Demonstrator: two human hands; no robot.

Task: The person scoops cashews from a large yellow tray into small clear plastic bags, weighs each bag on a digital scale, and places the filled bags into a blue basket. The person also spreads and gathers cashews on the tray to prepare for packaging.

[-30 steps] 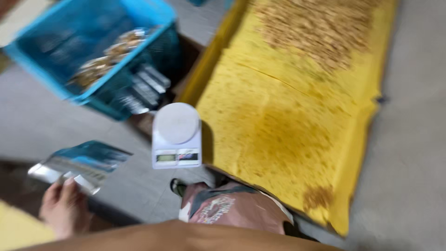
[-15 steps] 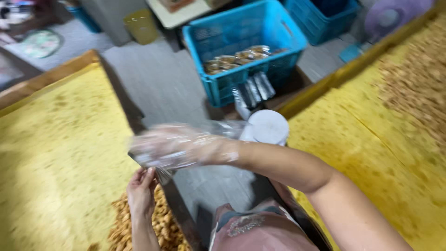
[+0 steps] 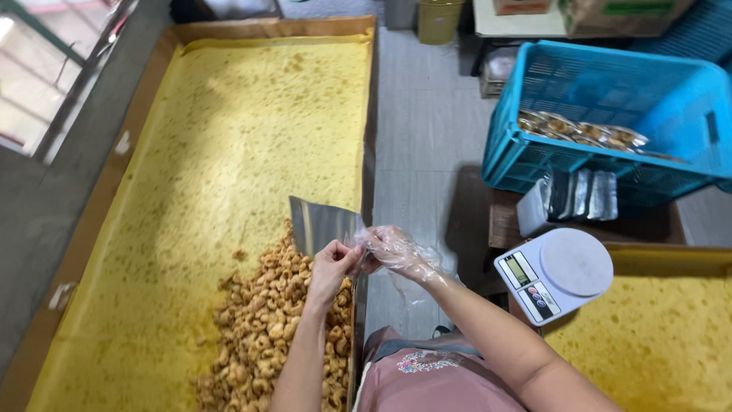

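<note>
Head view, looking straight down: both hands meet at a shiny silver pouch (image 3: 322, 223) held just over the near right corner of the big yellow-lined tray (image 3: 191, 152). The left hand (image 3: 332, 268) is bare, fingers pinched shut on the pouch's lower edge. The right hand (image 3: 395, 252) wears a loose clear plastic glove and its fingertips are closed on the same edge, right beside the left — so both are gripping it, with the pouch standing up above them.

Under the hands there's a heap of golden-brown fried snack pieces (image 3: 267, 328) piled at the near end of the tray; the rest of the yellow liner is mostly bare and greasy-looking.

Over on the right, a white kitchen scale (image 3: 555, 275) with a round platform sits near the edge of a second yellow tray (image 3: 656, 336). Farther back is a blue plastic crate (image 3: 610, 114) with filled clear-and-silver packets (image 3: 583, 131) inside, and a row of flat silver pouches (image 3: 579, 194) stands tucked just under its near side. Far off, a yellow bin (image 3: 440, 19) stands on the grey floor (image 3: 427, 137).
</note>
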